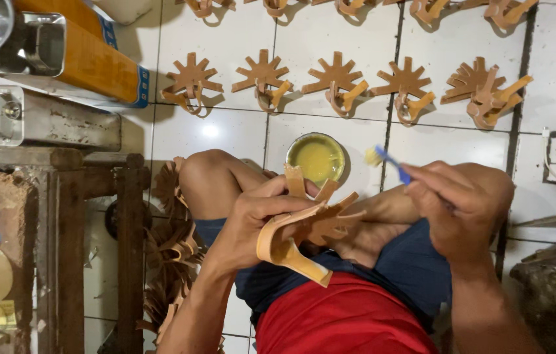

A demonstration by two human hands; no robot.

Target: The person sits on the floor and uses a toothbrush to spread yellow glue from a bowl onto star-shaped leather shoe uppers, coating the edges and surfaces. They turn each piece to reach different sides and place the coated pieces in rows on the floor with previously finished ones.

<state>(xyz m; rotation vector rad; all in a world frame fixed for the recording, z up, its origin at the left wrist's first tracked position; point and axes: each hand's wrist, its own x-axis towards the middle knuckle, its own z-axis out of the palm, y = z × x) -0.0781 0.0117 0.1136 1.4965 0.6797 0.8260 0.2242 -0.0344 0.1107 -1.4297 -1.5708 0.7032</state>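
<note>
**Leather piece in one hand, glue brush in the other**

A tan leather piece [304, 226], made of a fan-shaped cut-out with pointed rays and a looped strap, sits above the person's lap, over the blue shorts [415, 262] and red shirt [343, 318]. The left hand [258, 216] is wrapped tightly around it, fingers curled over the strap and thumb pressing the fan. One strap end curves down toward the shirt, showing a pale inner face.

The right hand [458, 210] pinches a blue-handled brush [389, 164] between thumb and fingers; its yellowish bristles point toward a small round tin of yellow glue [316, 157]. The tin stands on the white tiled floor [225, 131], just beyond the bent knee [209, 174] and near the brush tip, not touching it.

Farther out on the tiles, a row of similar fan-shaped leather pieces [337, 82] lies spaced apart, with another row at the top edge. More such pieces are heaped [173, 242] beside the left forearm, next to a worn wooden bench [68, 216].
</note>
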